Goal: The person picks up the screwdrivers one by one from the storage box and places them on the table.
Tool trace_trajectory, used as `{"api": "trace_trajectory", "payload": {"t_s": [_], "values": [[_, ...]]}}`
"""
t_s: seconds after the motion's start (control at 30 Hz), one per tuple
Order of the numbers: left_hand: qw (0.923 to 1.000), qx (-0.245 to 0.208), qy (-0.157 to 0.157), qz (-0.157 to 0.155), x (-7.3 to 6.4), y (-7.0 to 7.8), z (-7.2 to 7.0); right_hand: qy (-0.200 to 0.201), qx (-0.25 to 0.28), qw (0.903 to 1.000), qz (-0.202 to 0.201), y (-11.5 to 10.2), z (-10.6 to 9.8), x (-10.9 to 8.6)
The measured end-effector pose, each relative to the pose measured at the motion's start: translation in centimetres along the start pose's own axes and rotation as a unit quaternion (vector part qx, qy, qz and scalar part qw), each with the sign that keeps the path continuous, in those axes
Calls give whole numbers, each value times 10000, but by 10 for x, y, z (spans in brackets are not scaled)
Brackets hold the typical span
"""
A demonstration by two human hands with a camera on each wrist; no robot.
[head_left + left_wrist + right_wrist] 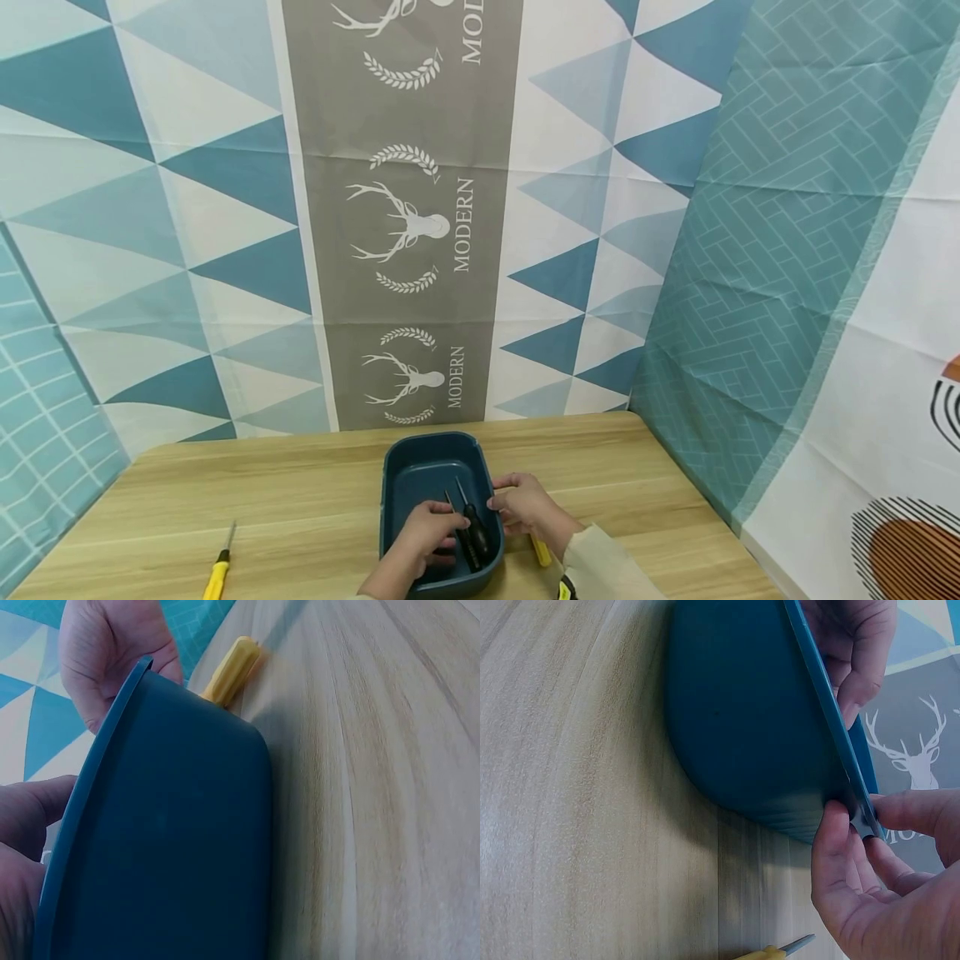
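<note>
A dark blue plastic bin (432, 450) stands on the table. Inside it lie a screwdriver with a black bulbous handle (477, 535) and a second thin, dark tool (468, 552). My left hand (429, 533) reaches into the bin, its bent fingers overlapping the thin tool, its fingertips right at the black handle; I cannot tell whether it grips either. At the bin's right side, my right hand (525, 503) pinches the rim between thumb and fingers, which the right wrist view shows closely. Fingers of the left hand (859, 656) show above the rim there.
To the right of the bin lies a yellow-handled tool (541, 550), partly hidden by the right arm. A yellow and black screwdriver (217, 575) lies at the table's left, shaft pointing away. Patterned cloth (405, 250) hangs behind the wooden table (315, 500).
</note>
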State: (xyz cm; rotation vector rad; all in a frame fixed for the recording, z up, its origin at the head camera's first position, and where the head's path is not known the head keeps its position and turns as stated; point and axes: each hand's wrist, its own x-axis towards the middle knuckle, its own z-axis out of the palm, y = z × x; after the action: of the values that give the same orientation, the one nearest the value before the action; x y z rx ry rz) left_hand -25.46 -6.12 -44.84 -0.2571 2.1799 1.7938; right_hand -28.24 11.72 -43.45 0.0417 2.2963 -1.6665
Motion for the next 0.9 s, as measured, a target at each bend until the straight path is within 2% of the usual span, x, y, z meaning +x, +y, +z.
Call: {"api": "trace_trajectory", "payload": {"t_s": [0.27, 0.5, 0.9], "values": [[9998, -41, -143, -142, 2, -2, 5, 11, 21, 10000, -71, 0, 1, -2], [9993, -58, -108, -355, 5, -6, 9, 4, 32, 10000, -84, 0, 0, -2], [9994, 85, -77, -322, 3, -5, 11, 11, 25, 10000, -4, 1, 0, 0]]}}
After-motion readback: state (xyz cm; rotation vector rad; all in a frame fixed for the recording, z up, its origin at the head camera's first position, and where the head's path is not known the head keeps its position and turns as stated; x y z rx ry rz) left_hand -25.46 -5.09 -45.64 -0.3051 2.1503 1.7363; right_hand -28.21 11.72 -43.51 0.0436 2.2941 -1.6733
